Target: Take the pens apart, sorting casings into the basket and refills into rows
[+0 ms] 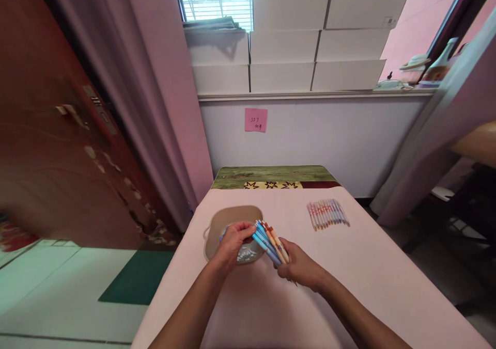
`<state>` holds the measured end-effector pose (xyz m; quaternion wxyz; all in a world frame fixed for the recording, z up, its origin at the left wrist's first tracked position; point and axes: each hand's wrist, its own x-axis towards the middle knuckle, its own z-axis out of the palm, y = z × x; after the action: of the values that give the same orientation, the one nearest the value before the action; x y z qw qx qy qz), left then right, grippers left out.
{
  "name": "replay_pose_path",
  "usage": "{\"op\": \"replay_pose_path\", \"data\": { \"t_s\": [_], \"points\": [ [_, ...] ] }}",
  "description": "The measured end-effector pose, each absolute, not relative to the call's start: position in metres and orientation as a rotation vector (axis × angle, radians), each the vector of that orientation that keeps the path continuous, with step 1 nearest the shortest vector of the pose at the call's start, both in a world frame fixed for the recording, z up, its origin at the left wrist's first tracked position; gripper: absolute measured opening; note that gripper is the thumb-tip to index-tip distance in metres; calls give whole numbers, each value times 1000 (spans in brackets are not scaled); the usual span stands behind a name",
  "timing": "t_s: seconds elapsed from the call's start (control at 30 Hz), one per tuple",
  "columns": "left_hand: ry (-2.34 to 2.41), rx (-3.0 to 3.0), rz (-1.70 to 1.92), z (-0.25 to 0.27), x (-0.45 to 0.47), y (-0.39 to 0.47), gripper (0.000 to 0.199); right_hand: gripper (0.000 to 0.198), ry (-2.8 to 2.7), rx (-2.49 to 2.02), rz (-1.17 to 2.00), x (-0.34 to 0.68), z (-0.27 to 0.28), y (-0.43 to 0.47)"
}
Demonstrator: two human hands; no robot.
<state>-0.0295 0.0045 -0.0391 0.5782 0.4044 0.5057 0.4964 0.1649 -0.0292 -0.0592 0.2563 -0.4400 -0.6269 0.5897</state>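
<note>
My right hand [300,267] grips a bundle of blue and orange pens [270,240] by their lower ends, fanned up and to the left. My left hand [234,243] closes its fingers around the upper ends of the same bundle, above a beige oval tray [217,222]. Something silvery [248,253] lies in the tray under the pens. A second row of several pens [328,213] lies flat on the pink table [368,266] to the right, apart from both hands.
A green patterned mat [273,177] lies at the table's far end against a white wall with a pink note [256,120]. White boxes [294,44] stack on the sill. Curtains [163,106] hang left and right; a brown door [50,132] stands left.
</note>
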Motion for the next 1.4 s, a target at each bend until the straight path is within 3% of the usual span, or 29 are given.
{"op": "replay_pose_path", "data": {
  "t_s": [0.17,0.3,0.37,0.43,0.57,0.67,0.73,1.0,1.2,1.4],
  "points": [
    [1459,1341,1322,-44,-43,-6,33,34,-1428,-1153,1625,186,-63,-28],
    [1684,2037,802,-66,-54,-31,35,29,-1271,-1146,1691,215,-77,-24],
    [1740,2230,563,-75,-55,-36,19,26,-1214,-1116,1754,224,-86,-22],
    [1763,2358,449,-79,-53,-32,20,26,-1225,-1187,1718,230,-95,-19],
    [1775,2466,406,-73,-51,-8,27,30,-1597,-1669,1177,244,-109,-15],
    [1780,2493,407,-73,-57,8,25,45,-1918,-1954,603,264,-115,-15],
    [1775,2510,409,-78,-63,13,25,54,-2036,-2007,443,280,-117,-17],
    [1720,2598,551,-103,-69,-3,23,69,-2109,-1874,428,314,-122,-24],
    [1793,2634,711,-91,-68,-23,27,81,-2125,-1816,301,318,-142,-32],
    [1883,2578,674,-90,-95,-30,17,75,-2151,-1702,107,316,-153,-40]
  ]
}}
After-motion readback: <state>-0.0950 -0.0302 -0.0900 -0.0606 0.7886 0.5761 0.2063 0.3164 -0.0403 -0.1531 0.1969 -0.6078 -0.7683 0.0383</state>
